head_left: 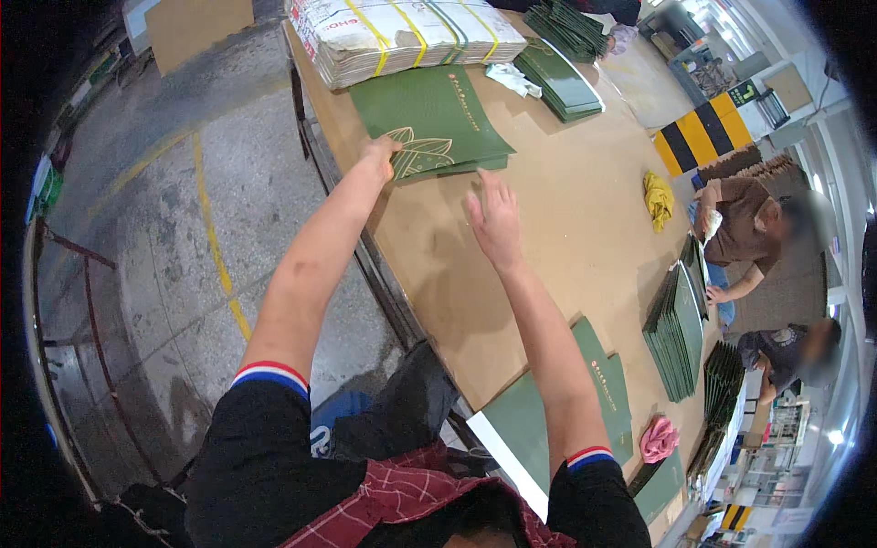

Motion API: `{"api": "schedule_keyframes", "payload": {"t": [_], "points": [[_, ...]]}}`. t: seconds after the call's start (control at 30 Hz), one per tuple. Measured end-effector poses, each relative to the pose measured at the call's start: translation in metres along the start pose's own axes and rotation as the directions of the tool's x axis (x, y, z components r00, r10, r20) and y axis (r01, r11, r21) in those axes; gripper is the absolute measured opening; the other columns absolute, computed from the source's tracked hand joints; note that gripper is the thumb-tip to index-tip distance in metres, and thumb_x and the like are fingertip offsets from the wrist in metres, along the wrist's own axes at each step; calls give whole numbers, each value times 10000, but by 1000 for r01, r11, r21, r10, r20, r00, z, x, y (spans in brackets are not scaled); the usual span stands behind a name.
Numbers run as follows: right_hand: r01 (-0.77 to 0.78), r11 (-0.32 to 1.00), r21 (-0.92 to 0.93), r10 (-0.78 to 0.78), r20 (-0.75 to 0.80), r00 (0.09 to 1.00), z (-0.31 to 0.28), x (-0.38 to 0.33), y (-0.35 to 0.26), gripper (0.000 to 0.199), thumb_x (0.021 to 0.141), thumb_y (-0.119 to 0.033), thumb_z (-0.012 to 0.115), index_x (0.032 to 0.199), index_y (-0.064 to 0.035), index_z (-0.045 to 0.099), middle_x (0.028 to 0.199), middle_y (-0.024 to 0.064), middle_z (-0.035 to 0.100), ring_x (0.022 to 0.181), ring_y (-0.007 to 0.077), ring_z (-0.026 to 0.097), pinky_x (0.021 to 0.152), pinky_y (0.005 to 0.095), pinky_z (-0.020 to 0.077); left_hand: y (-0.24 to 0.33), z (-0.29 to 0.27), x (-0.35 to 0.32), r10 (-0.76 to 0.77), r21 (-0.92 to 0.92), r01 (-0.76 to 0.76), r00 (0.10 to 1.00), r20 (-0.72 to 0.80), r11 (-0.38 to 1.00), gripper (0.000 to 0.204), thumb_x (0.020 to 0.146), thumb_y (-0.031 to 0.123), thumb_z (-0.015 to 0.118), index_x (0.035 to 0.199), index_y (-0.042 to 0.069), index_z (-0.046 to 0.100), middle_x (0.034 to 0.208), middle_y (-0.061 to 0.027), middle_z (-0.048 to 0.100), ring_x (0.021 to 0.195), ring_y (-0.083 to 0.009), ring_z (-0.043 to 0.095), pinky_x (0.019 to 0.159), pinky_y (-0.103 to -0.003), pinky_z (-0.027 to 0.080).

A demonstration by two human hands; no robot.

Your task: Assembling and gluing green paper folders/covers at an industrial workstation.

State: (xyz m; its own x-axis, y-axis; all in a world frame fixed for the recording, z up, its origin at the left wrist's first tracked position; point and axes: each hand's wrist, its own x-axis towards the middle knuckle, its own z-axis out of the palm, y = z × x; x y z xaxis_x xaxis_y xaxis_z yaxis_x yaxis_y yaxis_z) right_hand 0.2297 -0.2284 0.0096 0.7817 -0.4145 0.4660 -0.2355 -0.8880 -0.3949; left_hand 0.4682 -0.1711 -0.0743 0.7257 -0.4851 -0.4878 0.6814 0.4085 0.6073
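A few flat green printed sheets (429, 105), with gold lettering and a gold leaf pattern, lie at the far left of the table. At their near left corner, my left hand (377, 157) is closed on the edge, its thumb on top. My right hand (496, 215) is by the near right corner, fingers stretched out and open, with the fingertips at or just short of the edge; I cannot tell whether they touch. Behind the sheets stands a thick strapped bundle (402, 41) in white wrapping.
More green sheets (521, 429) lie under my right forearm. Green stacks (674, 333) line the table's right side, with a pink cloth (660, 440) and a yellow cloth (658, 201). A white cloth (513, 79) lies near another green stack (557, 82). Two people sit across on the right.
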Motion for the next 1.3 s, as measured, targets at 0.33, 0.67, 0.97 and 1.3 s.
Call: {"api": "schedule_keyframes", "payload": {"t": [0.33, 0.67, 0.97, 1.3], "points": [[-5, 969, -249, 99, 365, 926, 81, 96, 40, 499, 854, -443, 390, 1280, -193, 323, 1333, 116, 312, 1203, 342, 316, 937, 583, 243, -19, -3, -43, 22, 76, -28, 997, 71, 997, 488, 724, -119, 469, 1165, 71, 380, 1037, -153, 509, 881, -307, 547, 679, -477, 501], [-41, 949, -312, 206, 515, 832, 116, 180, 24, 637, 778, -619, 374, 1306, -269, 305, 1367, 75, 267, 1244, 368, 240, 933, 643, 198, 17, -6, -72, 125, 84, -148, 966, 228, 985, 483, 755, -85, 496, 1184, 87, 355, 1059, -118, 516, 891, -251, 558, 721, -402, 517], [-30, 940, -341, 231, 567, 791, 134, 206, 42, 729, 748, -686, 332, 1341, -274, 232, 1424, 26, 129, 1292, 348, 123, 965, 641, 133, 12, -6, -70, 166, 22, -180, 943, 288, 983, 411, 774, -66, 496, 1156, 32, 377, 1043, -118, 523, 881, -228, 566, 727, -371, 518], [-4, 945, -328, 198, 562, 803, 149, 231, 67, 753, 741, -723, 256, 1354, -292, 183, 1435, 19, 80, 1297, 334, 114, 979, 626, 116, 11, 3, -56, 262, 17, -282, 911, 320, 959, 424, 782, -72, 492, 1168, 30, 350, 1064, -117, 506, 902, -206, 552, 753, -337, 504]]}}
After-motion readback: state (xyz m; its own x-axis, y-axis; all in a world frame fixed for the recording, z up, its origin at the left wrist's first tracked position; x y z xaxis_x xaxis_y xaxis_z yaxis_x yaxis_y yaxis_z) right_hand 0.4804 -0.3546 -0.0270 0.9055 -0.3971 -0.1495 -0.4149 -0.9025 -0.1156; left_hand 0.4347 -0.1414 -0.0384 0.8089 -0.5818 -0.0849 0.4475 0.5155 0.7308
